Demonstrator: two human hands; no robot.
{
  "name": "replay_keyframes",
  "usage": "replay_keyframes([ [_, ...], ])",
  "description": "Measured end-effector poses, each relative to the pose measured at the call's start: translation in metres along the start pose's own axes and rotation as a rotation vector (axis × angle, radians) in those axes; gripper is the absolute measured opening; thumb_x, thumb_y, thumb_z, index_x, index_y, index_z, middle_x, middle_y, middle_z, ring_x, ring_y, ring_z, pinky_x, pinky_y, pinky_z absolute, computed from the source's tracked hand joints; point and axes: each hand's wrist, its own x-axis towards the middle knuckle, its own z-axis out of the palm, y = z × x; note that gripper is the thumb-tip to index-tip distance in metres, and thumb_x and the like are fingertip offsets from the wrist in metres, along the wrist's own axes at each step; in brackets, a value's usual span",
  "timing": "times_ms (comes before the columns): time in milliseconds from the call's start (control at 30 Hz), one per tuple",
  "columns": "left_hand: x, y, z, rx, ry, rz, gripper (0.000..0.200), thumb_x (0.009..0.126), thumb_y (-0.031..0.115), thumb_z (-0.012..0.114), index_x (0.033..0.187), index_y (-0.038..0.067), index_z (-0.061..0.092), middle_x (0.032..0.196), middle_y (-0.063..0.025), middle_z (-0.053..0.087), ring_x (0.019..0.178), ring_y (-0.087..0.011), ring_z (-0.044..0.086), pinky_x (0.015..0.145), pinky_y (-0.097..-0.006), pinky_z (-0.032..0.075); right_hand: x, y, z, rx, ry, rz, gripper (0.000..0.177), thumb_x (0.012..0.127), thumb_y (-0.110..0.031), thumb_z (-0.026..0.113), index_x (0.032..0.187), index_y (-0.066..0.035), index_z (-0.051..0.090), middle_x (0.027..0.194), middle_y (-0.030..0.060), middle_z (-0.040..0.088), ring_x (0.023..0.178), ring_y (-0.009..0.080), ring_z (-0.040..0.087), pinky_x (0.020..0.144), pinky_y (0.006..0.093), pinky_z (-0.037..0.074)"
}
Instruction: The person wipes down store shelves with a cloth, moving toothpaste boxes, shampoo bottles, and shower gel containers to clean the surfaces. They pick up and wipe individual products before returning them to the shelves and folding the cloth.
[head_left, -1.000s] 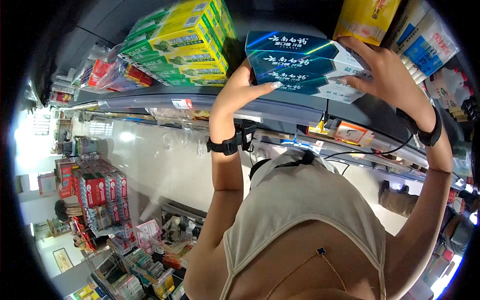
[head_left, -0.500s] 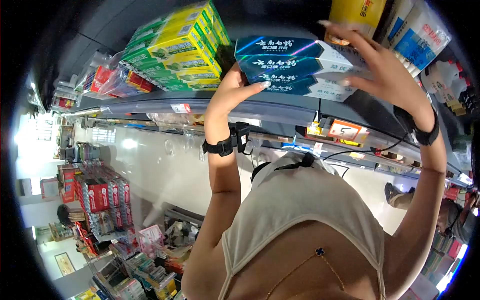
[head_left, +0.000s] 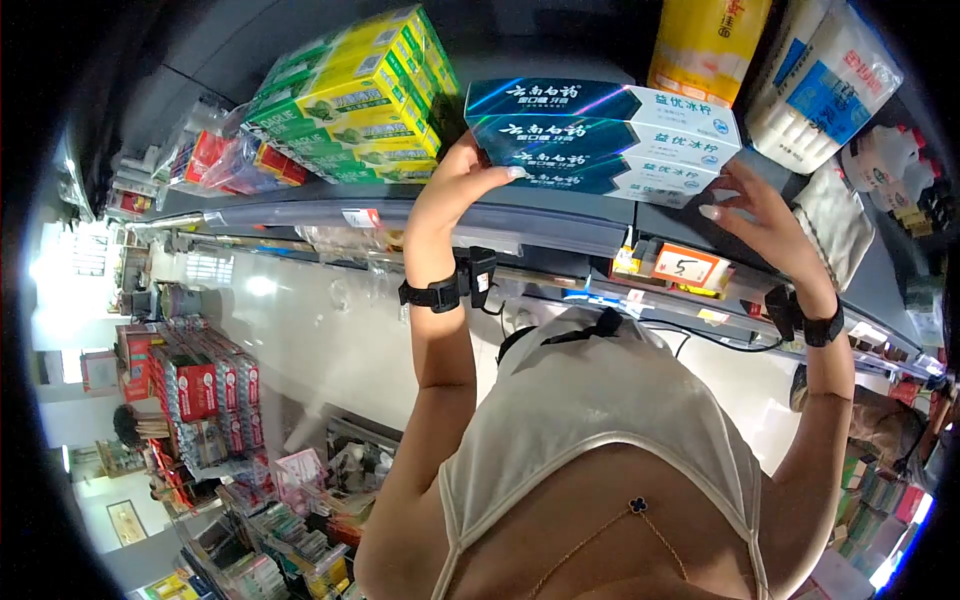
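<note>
On the shelf (head_left: 575, 227), right of the yellow boxes (head_left: 365, 100), teal boxes (head_left: 590, 140)! My left grip (head_left: 450, 190) clamps their left end; my right grip (head_left: 783, 232) stands apart by the right. Light, stiff, slick card, I'd judge: best squeezed end to end.

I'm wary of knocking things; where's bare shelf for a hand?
Bare surface shows behind the teal boxes, between the green-yellow boxes and yellow packet; a smaller patch, between the teal boxes, right hand and price tag. Crowded: the teal boxes' left end, by the left hand.
</note>
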Motion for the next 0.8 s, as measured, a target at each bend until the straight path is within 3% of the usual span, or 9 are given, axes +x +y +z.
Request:
replay_keyframes([
  [33,0.001,0.000,0.000,0.008,-0.008,-0.002,0.059,0.078,0.005,0.065,0.131,0.003,0.040,0.119,-0.0054,0.055,0.108,-0.0152,0.051,0.096,-0.0290,0.040,0.001,-0.010,0.003,0.017,0.021,-0.005,0.055,0.085,-0.014,0.065,0.131,0.003,0.040,0.120,0.0158,0.054,0.105,0.0213,0.056,0.085,0.0315,0.049],
  [233,-0.002,0.004,0.003,0.032,0.028,-0.017,0.057,0.078,0.006,0.065,0.130,0.002,0.041,0.118,-0.0053,0.055,0.107,-0.0149,0.051,0.095,-0.0285,0.040,0.016,-0.011,0.009,-0.027,0.083,0.008,0.039,0.084,-0.011,0.065,0.117,0.002,0.048,0.103,0.0144,0.062,0.094,0.0205,0.061,0.080,0.0302,0.050],
  [467,-0.003,0.003,0.005,0.048,0.039,0.004,0.056,0.081,0.007,0.064,0.131,0.002,0.040,0.119,-0.0066,0.053,0.109,-0.0151,0.050,0.096,-0.0291,0.038,0.017,-0.005,0.010,-0.051,0.106,-0.020,0.043,0.084,-0.012,0.066,0.120,0.001,0.048,0.104,0.0140,0.062,0.094,0.0206,0.060,0.082,0.0314,0.049],
  [567,-0.003,-0.001,0.006,-0.090,0.029,0.243,0.054,0.085,0.011,0.061,0.133,0.002,0.038,0.125,-0.0073,0.049,0.114,-0.0149,0.046,0.098,-0.0297,0.035,0.016,-0.007,0.008,-0.058,0.110,-0.065,0.047,0.085,-0.014,0.065,0.125,0.001,0.045,0.109,0.0140,0.061,0.099,0.0202,0.058,0.086,0.0319,0.047],
  [667,-0.004,-0.004,0.004,-0.218,0.003,0.323,0.052,0.091,0.018,0.056,0.136,0.002,0.034,0.131,-0.0063,0.044,0.117,-0.0143,0.042,0.100,-0.0298,0.033,0.016,-0.017,0.011,-0.018,0.180,-0.121,0.052,0.087,-0.016,0.063,0.130,0.001,0.041,0.114,0.0133,0.059,0.103,0.0196,0.056,0.088,0.0319,0.045],
  [700,-0.004,0.001,0.006,-0.258,-0.025,0.294,0.054,0.096,0.026,0.051,0.140,0.003,0.030,0.132,-0.0042,0.043,0.117,-0.0133,0.041,0.100,-0.0288,0.033,0.016,-0.018,0.012,-0.020,0.201,-0.134,0.052,0.087,-0.016,0.062,0.131,0.001,0.039,0.115,0.0130,0.058,0.104,0.0194,0.056,0.089,0.0318,0.045],
  [800,-0.004,-0.010,0.001,-0.176,0.098,0.202,0.058,0.096,0.029,0.049,0.143,0.005,0.025,0.132,-0.0037,0.042,0.117,-0.0123,0.040,0.100,-0.0281,0.032,0.016,-0.023,0.016,0.002,0.254,-0.138,0.053,0.090,-0.017,0.060,0.134,0.000,0.037,0.117,0.0127,0.057,0.104,0.0190,0.055,0.088,0.0317,0.045],
])
